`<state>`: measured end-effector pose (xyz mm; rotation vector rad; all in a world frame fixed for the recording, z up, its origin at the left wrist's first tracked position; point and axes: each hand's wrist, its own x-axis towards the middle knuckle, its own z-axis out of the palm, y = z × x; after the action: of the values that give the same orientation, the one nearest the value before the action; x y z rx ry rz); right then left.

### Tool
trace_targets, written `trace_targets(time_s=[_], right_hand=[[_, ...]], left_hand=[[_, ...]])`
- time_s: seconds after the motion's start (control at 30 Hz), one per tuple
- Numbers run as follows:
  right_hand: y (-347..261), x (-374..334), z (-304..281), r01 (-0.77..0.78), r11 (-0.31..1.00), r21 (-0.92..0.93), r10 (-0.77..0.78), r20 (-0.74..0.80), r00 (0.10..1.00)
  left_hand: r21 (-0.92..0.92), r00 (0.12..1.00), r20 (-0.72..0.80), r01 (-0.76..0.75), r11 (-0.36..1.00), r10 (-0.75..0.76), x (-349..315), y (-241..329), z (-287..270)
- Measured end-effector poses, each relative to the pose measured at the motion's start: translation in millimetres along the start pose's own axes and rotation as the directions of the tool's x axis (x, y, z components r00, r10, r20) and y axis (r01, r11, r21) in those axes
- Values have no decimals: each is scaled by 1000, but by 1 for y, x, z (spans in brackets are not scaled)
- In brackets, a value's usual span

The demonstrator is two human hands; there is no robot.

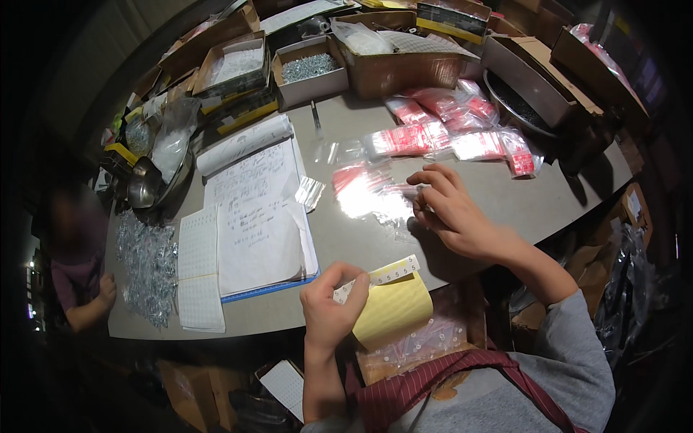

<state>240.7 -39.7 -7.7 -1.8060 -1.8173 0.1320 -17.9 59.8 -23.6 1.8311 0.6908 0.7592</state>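
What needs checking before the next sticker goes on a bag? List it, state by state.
1. Left hand grips the yellow sticker sheet: ok.
2. White label strip showing at the sheet's top edge: ok.
3. Right hand rests on a clear bag: ok.
4. Bag lying flat under the fingers: cannot tell, glare.
5. Red-topped bags lie apart from the hands: ok.
6. Notebook lies apart from the bag: ok.

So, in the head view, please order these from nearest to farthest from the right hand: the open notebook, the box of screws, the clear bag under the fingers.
From the right hand:
1. Clear bag, touching the fingertips.
2. Open notebook, to the left on the table.
3. Box of screws, at the far edge, upper left.
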Motion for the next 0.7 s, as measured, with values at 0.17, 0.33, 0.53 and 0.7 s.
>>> trace_targets(time_s=[0.17, 0.33, 0.53, 0.7], right_hand=[[6, 2, 13, 16, 955, -296, -22, -17, 1000], [27, 7, -3, -80, 990, -117, 88, 67, 994], [-19, -28, -38, 73, 997, 8, -70, 405, 912], [-31, -22, -40, -48, 889, 455, -99, 294, 951]], left_hand=[[-20, 1000, -2, -25, 999, 25, 0, -1, 1], [-132, 998, -60, 1, 991, -9, -4, 2, -1], [-171, 996, -82, -49, 984, 36, -7, -4, -2], [-165, 1000, -15, -12, 986, 9, -4, -1, -2]])
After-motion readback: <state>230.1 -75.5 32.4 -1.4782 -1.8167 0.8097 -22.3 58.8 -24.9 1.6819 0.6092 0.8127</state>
